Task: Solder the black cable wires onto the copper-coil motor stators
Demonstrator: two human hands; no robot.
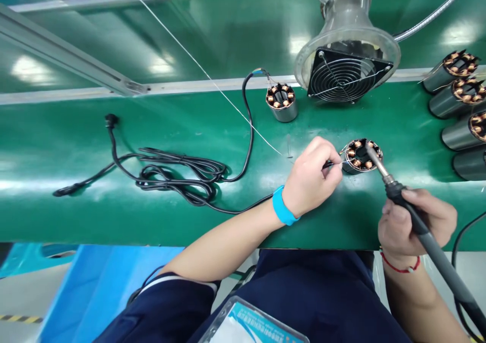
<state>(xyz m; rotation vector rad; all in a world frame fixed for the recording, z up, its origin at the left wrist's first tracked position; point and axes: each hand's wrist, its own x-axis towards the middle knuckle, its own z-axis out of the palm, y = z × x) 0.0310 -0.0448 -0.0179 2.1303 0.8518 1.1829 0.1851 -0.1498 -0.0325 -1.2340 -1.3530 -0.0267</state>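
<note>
My right hand [415,221] is closed around the dark handle of a soldering iron [425,231]. The iron's metal tip reaches over the near motor stator [363,155], at its copper coils; I cannot tell if it touches them. To the stator's left, my left hand [313,173] pinches a black cable [329,164], and a thin bright wire end sticks out of the fingers toward the stator's rim. The cable passes behind my left wrist. A thin pale strand [212,82] runs down from the top and ends near my left hand.
Farther back stands a second stator [281,102] with a cable attached. Coiled black cables [182,176] with plugs lie left on the green bench [94,216]. A fume hood with a fan grille [343,77] hangs above the back. Several stators [461,132] line the right side.
</note>
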